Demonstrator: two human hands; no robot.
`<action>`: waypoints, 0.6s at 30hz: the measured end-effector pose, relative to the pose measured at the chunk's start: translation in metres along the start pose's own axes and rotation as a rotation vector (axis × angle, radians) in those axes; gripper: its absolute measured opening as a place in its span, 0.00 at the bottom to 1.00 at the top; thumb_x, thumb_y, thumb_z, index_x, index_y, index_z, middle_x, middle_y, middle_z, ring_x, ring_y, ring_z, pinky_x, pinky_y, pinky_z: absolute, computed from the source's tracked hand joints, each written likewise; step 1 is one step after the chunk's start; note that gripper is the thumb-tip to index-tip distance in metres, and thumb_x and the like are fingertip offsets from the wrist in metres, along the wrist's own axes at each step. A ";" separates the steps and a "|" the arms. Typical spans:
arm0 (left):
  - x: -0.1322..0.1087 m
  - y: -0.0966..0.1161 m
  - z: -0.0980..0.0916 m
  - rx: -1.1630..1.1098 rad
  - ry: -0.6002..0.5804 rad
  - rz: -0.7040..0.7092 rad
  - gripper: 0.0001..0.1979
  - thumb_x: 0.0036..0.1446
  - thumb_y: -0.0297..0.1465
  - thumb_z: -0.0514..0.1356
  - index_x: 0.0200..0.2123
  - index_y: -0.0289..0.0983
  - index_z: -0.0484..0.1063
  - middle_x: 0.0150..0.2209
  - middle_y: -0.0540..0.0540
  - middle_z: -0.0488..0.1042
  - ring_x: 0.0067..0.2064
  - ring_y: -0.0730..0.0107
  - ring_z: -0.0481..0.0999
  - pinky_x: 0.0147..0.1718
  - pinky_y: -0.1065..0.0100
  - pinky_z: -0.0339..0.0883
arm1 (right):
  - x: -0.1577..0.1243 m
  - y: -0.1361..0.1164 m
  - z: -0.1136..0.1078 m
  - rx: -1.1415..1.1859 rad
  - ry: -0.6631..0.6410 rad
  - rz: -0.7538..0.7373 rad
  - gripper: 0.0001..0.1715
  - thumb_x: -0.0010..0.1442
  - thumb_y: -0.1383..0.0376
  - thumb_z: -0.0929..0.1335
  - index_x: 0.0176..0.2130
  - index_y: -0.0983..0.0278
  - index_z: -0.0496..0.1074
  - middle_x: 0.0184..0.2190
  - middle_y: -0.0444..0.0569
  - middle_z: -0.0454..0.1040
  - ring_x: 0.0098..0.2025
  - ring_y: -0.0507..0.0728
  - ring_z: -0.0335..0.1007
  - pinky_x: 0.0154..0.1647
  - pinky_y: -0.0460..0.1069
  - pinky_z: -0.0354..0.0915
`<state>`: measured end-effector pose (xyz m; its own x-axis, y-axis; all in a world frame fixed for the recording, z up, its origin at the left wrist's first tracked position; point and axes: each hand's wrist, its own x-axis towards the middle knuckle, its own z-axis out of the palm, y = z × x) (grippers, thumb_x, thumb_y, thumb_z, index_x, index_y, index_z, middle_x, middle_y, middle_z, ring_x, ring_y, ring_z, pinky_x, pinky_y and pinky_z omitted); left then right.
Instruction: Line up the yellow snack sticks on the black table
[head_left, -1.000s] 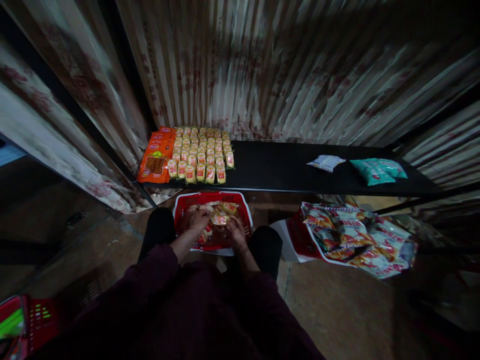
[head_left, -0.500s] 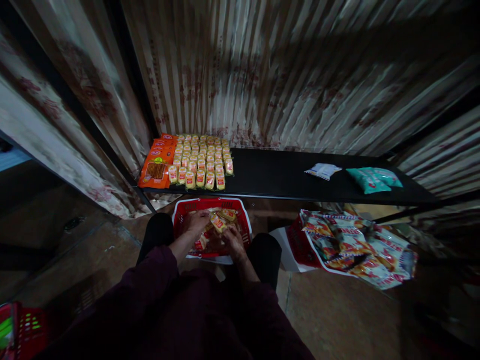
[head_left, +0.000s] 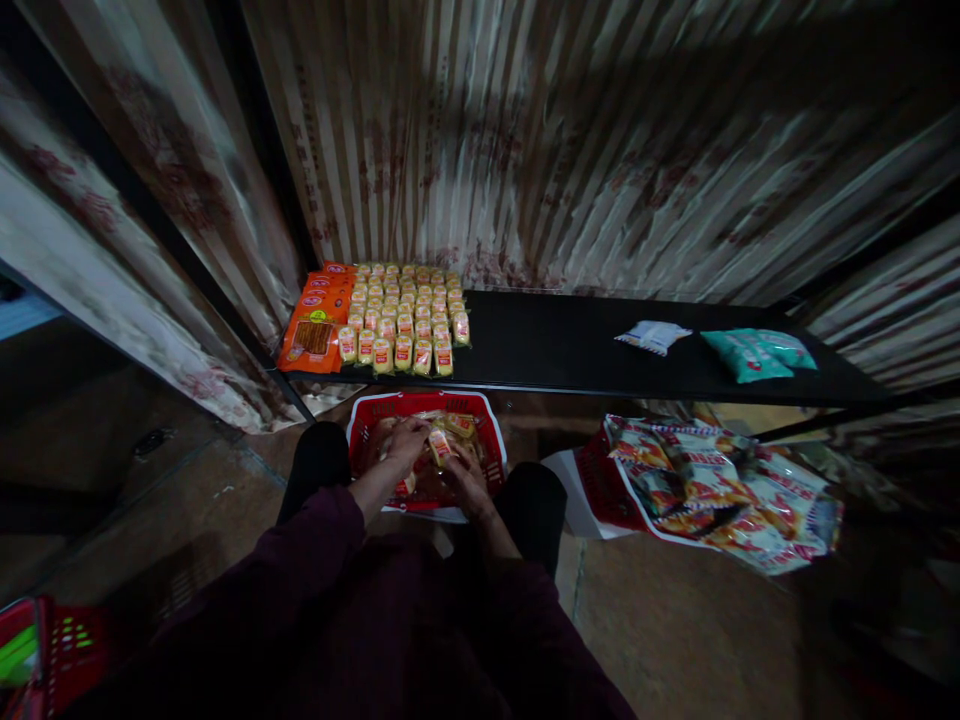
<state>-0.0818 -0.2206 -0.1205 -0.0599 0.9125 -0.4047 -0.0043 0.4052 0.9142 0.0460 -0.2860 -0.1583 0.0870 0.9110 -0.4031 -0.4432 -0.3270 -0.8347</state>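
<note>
A red plastic basket (head_left: 375, 405) sits on the floor between my knees, holding several small yellow snack packets. Both hands are inside it. My left hand (head_left: 405, 442) is curled over the packets at the basket's left middle. My right hand (head_left: 466, 476) is closed around a small yellow packet (head_left: 439, 446), holding it tilted above the pile. On the black shelf (head_left: 570, 345) above, several rows of the same yellow packets (head_left: 405, 320) lie in a neat block beside orange packs (head_left: 315, 318).
A white packet (head_left: 652, 336) and a teal bag (head_left: 754, 353) lie on the shelf's right part. A pile of red-and-white snack bags (head_left: 712, 490) lies on the floor at right. Another red basket (head_left: 52, 650) shows at bottom left. Corrugated metal walls surround the shelf.
My right hand lifted a yellow packet out of the pile and moved it toward the basket's middle. My left hand shifted right over the packets. The view rocked slightly.
</note>
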 end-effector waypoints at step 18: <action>0.003 0.003 0.007 0.197 0.025 -0.004 0.08 0.57 0.26 0.56 0.33 0.34 0.76 0.37 0.42 0.79 0.37 0.67 0.77 0.35 0.70 0.69 | 0.004 0.004 0.000 0.052 -0.009 0.009 0.27 0.42 0.53 0.77 0.42 0.60 0.77 0.34 0.46 0.81 0.34 0.56 0.77 0.35 0.50 0.72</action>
<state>-0.0755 -0.2164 -0.1186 -0.0854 0.9101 -0.4055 0.1908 0.4144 0.8899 0.0450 -0.2841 -0.1633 0.0755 0.9104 -0.4068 -0.4898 -0.3215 -0.8104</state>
